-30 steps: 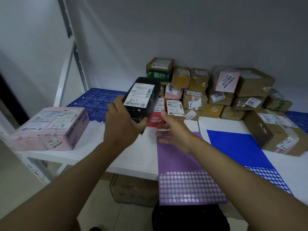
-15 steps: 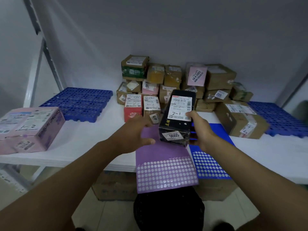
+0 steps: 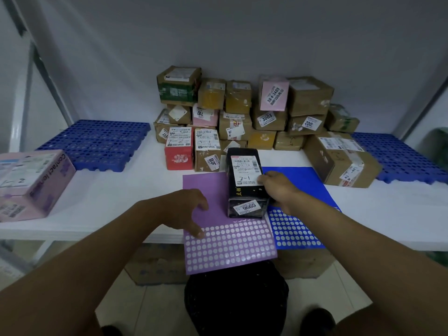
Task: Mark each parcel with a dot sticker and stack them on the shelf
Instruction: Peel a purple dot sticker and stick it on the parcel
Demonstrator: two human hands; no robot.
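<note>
A black parcel [image 3: 244, 190] with white labels reading "2-1" and "9665" lies on the white shelf [image 3: 109, 202], across the purple dot sticker sheet [image 3: 225, 243] and the blue dot sticker sheet [image 3: 298, 229]. My right hand [image 3: 278, 192] grips the parcel's right side. My left hand [image 3: 186, 209] rests with spread fingers on the purple sheet, one fingertip on its dots. A pile of brown, pink and red parcels [image 3: 242, 117] stands at the back against the wall.
A pink box [image 3: 31, 183] sits at the shelf's left end. Blue plastic grids lie at back left [image 3: 101, 141] and back right [image 3: 402, 156]. A large brown box [image 3: 339, 158] stands right of the blue sheet. Cartons sit on the floor under the shelf.
The black parcel went from my left hand to my right and now lies on the sticker sheets. My left hand dropped onto the purple sheet.
</note>
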